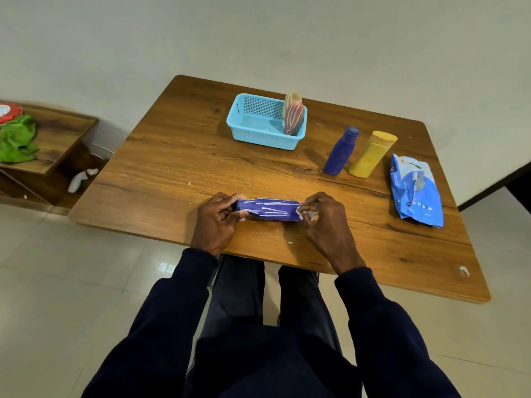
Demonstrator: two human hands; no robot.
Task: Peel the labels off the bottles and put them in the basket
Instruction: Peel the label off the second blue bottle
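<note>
A purple bottle [268, 210] streaked with white residue lies on its side near the front edge of the wooden table [178, 156]. My left hand [218, 219] grips its left end, fingers curled round the neck. My right hand [324, 216] pinches a whitish scrap of label [309, 215] at the bottle's right end. A light blue basket [260, 130] stands at the back of the table with two peeled bottles upright in its right corner, a pink one [293, 117] in front of a yellowish one [292, 98].
A purple bottle [341, 150] and a yellow bottle [373, 153] stand to the right of the basket. A blue plastic bag [416, 193] lies at the right edge. Small white label scraps dot the tabletop. A low shelf [51, 145] with green cloth stands left.
</note>
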